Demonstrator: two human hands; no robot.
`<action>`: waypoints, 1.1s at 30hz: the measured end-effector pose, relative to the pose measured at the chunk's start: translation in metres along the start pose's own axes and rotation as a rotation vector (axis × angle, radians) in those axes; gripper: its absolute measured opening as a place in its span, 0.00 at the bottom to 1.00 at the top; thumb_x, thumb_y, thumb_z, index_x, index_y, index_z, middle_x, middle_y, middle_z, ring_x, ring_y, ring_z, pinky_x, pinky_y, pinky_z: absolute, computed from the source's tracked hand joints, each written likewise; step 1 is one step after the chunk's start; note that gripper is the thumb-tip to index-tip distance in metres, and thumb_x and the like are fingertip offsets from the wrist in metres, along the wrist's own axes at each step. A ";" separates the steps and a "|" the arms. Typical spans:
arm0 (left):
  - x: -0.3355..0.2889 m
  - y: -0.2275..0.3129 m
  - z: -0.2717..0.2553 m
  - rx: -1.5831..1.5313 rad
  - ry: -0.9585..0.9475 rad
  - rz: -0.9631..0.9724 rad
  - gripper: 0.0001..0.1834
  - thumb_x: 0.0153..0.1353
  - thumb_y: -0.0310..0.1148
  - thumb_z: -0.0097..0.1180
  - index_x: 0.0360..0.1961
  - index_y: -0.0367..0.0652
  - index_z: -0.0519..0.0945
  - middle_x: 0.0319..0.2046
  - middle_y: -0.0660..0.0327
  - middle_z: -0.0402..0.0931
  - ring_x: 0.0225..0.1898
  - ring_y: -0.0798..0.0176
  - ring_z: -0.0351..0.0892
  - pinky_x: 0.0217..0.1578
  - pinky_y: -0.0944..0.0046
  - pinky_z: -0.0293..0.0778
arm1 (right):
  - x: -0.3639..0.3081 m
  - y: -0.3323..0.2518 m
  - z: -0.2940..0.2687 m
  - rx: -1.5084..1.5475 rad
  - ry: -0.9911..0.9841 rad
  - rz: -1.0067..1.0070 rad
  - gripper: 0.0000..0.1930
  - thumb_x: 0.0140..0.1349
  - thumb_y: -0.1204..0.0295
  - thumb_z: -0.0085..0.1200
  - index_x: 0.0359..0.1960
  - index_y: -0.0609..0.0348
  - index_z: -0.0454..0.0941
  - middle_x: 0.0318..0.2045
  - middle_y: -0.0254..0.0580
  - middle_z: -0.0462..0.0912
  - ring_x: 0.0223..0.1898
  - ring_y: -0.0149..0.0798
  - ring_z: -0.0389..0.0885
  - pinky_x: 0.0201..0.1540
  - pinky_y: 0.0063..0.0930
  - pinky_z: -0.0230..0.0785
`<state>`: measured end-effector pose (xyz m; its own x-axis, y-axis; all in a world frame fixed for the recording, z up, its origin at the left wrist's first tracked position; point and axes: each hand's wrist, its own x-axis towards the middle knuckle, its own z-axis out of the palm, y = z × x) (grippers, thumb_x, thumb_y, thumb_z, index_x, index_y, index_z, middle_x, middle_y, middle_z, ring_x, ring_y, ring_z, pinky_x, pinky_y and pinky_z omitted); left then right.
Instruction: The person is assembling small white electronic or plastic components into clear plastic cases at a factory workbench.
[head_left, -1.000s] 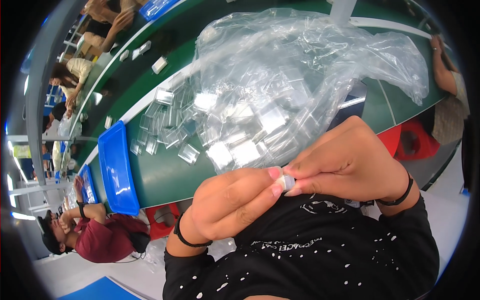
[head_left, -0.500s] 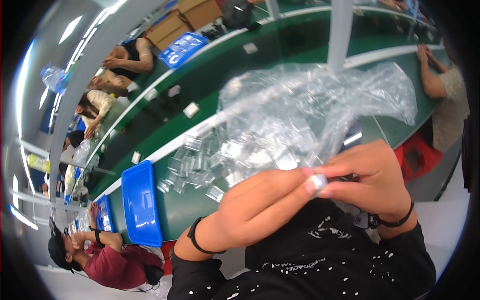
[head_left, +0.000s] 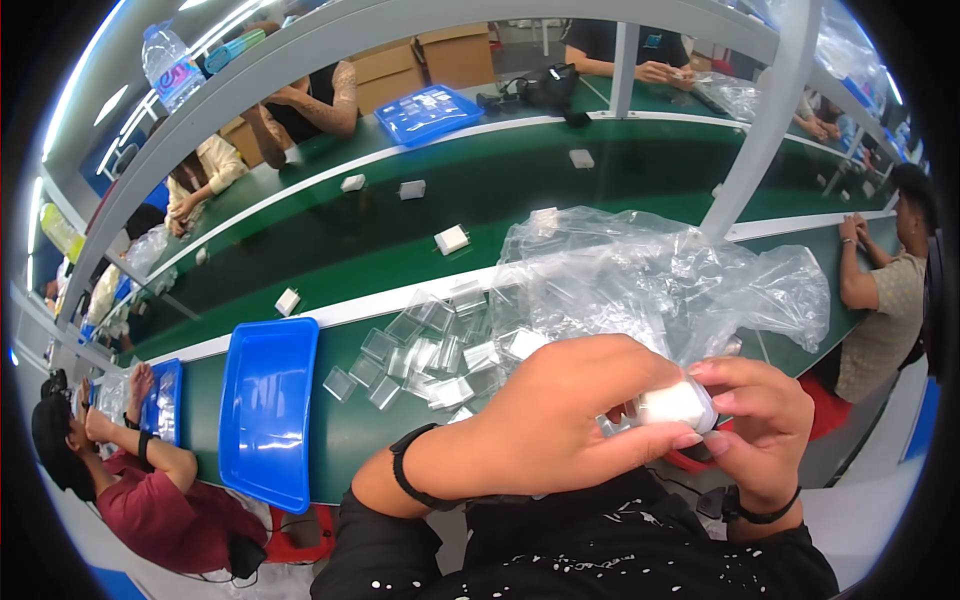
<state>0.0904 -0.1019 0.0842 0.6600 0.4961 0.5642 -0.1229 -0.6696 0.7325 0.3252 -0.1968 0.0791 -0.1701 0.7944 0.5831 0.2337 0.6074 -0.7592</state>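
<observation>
Between the fingers of my left hand [head_left: 570, 415] is a small white block [head_left: 672, 406], with what looks like a clear plastic case around its right end. The fingers and thumb of my right hand [head_left: 762, 415] pinch that clear end. Just beyond my left hand, clear plastic cases [head_left: 385, 355] lie in a loose pile on the green table. A large transparent plastic bag [head_left: 660, 275] spreads behind both hands, with more cases partly under or inside it. My left palm and fingers hide part of the block.
An empty-looking blue tray [head_left: 266, 415] stands left of the pile. Beyond a white rail, several white blocks [head_left: 452, 239] lie on a dark green conveyor belt [head_left: 380, 240]. A grey frame post [head_left: 760, 120] rises at the back right. People sit on both sides and across the belt.
My view has tilted up and shifted. My hands have turned the small white piece so more of it shows, and my right fingers have spread around its end.
</observation>
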 end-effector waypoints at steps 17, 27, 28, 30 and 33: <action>-0.008 0.018 -0.028 -0.224 0.047 -0.077 0.12 0.60 0.30 0.71 0.44 0.37 0.88 0.38 0.53 0.88 0.33 0.64 0.86 0.33 0.69 0.78 | 0.027 -0.032 0.033 -0.137 0.014 -0.074 0.18 0.50 0.78 0.69 0.46 0.67 0.87 0.49 0.61 0.87 0.51 0.52 0.88 0.55 0.38 0.79; -0.009 0.020 -0.028 -0.149 0.021 0.020 0.12 0.61 0.27 0.68 0.45 0.36 0.88 0.39 0.53 0.88 0.34 0.62 0.86 0.33 0.67 0.78 | 0.021 -0.038 0.033 -0.115 0.032 -0.086 0.17 0.49 0.87 0.67 0.43 0.66 0.86 0.46 0.60 0.88 0.50 0.51 0.90 0.53 0.35 0.81; -0.009 0.020 -0.027 -0.151 0.022 0.038 0.12 0.61 0.27 0.68 0.45 0.35 0.88 0.39 0.53 0.88 0.34 0.62 0.86 0.34 0.67 0.78 | 0.021 -0.038 0.033 -0.141 0.033 -0.089 0.17 0.49 0.87 0.67 0.43 0.67 0.86 0.46 0.59 0.88 0.49 0.51 0.90 0.52 0.34 0.82; -0.009 0.019 -0.026 -0.129 0.019 0.041 0.12 0.60 0.27 0.68 0.45 0.35 0.88 0.39 0.53 0.88 0.34 0.62 0.86 0.34 0.68 0.77 | 0.021 -0.040 0.032 -0.185 0.032 -0.089 0.16 0.49 0.87 0.68 0.41 0.67 0.86 0.45 0.59 0.88 0.49 0.50 0.90 0.52 0.34 0.82; -0.010 0.020 -0.025 -0.130 0.022 0.033 0.12 0.60 0.27 0.68 0.44 0.35 0.88 0.39 0.53 0.87 0.34 0.62 0.86 0.34 0.68 0.77 | 0.022 -0.043 0.032 -0.179 0.006 -0.065 0.13 0.50 0.87 0.68 0.39 0.68 0.85 0.48 0.60 0.87 0.48 0.50 0.91 0.51 0.33 0.82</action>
<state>0.0623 -0.1066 0.1031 0.6381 0.4878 0.5957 -0.2400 -0.6092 0.7558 0.2812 -0.2053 0.1154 -0.1850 0.7531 0.6313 0.3894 0.6460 -0.6566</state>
